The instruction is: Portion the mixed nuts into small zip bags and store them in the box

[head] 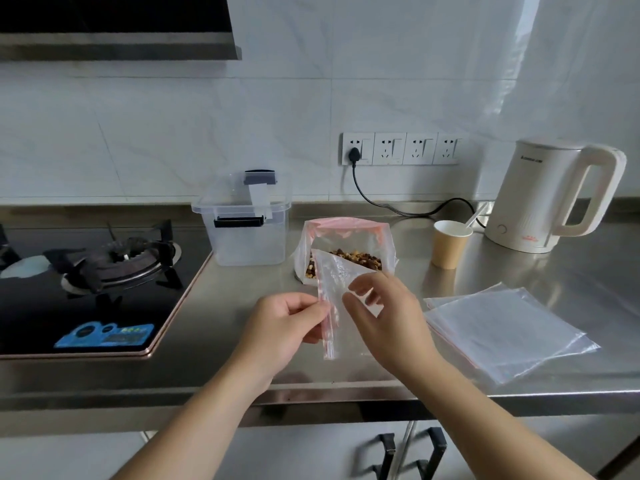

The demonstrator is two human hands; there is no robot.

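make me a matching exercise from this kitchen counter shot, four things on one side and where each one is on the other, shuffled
Things:
1. clear plastic storage box with black latches
2. brown paper cup
3. stack of empty clear zip bags
4. small clear zip bag with red seal strip

Places:
A. held between both hands
B. beside the white electric kettle
C. flat at the counter's right front
D. next to the gas stove

Pairs: 1-D, 2-B, 3-C, 4-A

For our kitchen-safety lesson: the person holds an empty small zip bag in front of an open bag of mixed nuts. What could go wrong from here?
1. The big nut bag stands open and floppy, unsupported; a nudge might tip it and spill nuts.
2. The small zip bag is limp, pinched by the left hand and right hand; nuts may miss its mouth.
3. The storage box has its lid on, so both hands may be busy when it needs opening.
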